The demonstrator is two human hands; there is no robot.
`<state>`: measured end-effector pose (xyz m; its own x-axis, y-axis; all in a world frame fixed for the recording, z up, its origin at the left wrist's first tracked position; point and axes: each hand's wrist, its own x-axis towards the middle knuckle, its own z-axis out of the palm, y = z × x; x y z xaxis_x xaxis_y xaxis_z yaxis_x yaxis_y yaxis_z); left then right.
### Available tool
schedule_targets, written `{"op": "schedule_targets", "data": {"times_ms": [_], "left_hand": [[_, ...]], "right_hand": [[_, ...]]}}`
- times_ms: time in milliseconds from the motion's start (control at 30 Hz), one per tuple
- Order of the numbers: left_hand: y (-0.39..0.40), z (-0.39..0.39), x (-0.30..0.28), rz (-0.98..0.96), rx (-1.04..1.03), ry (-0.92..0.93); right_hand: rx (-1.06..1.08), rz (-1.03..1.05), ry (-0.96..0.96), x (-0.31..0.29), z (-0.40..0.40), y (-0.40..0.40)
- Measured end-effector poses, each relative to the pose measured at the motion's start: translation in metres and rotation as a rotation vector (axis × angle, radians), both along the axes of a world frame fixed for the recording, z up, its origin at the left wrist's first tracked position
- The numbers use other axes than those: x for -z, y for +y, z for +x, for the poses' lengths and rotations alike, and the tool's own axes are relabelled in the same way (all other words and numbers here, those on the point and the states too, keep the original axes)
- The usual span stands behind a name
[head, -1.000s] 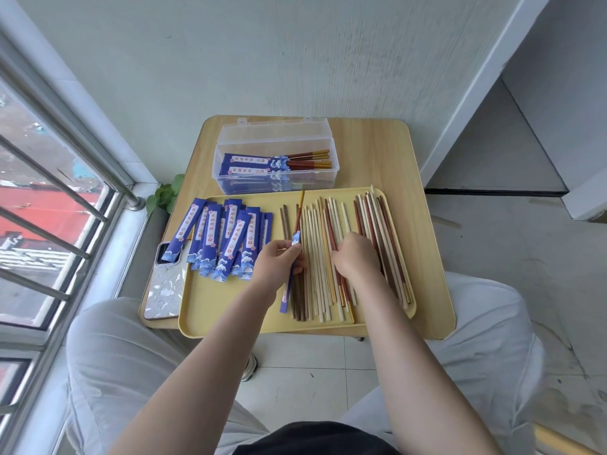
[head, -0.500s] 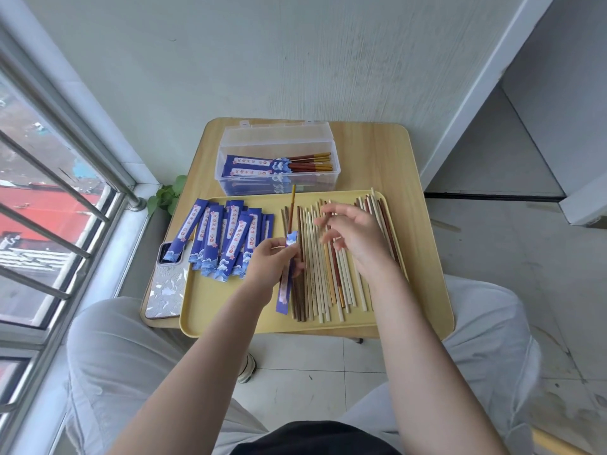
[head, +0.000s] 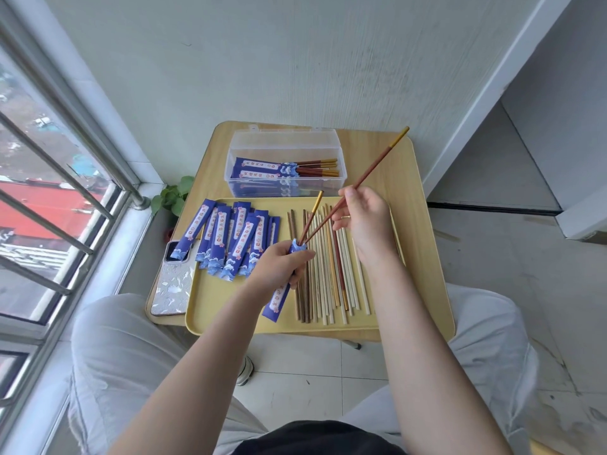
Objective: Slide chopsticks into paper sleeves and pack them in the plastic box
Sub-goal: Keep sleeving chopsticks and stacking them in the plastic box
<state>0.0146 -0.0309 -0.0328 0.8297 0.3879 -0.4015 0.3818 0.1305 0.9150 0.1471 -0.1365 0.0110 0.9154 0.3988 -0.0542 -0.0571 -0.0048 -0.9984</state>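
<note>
Still early on I'd say; the box at 12 o'clock only has a few sleeved pairs in it so far, tips poking out to 3 o'clock; the tray has a heap of empty sleeves at 10 o'clock and loads of loose chopsticks at its centre and right; left hand grips a sleeve with one stick already in; right hand pinches a red chopstick, its tip right at the sleeve mouth; phone at 9 o'clock.
</note>
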Motion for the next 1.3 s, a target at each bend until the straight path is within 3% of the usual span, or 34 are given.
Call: {"op": "schedule_targets", "data": {"times_ms": [233, 367, 433, 667, 867, 1000, 1067, 1300], "left_hand": [[-0.002, 0.002, -0.007, 0.045, 0.037, -0.031], [-0.004, 0.006, -0.010, 0.051, 0.007, -0.061], [-0.005, 0.007, -0.010, 0.062, -0.002, -0.061], [-0.004, 0.004, -0.010, 0.090, 0.067, 0.002], [-0.005, 0.008, -0.014, 0.100, 0.074, 0.031], [0.000, 0.013, -0.018, 0.157, 0.099, 0.054], [0.006, 0.018, -0.022, 0.248, 0.115, 0.076], [0.030, 0.061, -0.045, 0.900, 0.112, 0.198]], "right_hand": [[-0.096, -0.063, 0.010, -0.004, -0.004, -0.001], [-0.399, -0.482, -0.076, -0.007, -0.008, -0.007], [-0.477, -0.589, -0.076, -0.008, -0.008, -0.007], [-0.076, -0.326, -0.242, -0.003, 0.000, 0.003], [-0.159, -0.397, -0.267, -0.003, -0.001, 0.006], [-0.119, -0.334, -0.179, -0.005, 0.005, 0.005], [-0.089, -0.269, -0.109, -0.008, 0.011, 0.006], [0.101, 0.019, 0.148, -0.019, 0.030, 0.023]]}}
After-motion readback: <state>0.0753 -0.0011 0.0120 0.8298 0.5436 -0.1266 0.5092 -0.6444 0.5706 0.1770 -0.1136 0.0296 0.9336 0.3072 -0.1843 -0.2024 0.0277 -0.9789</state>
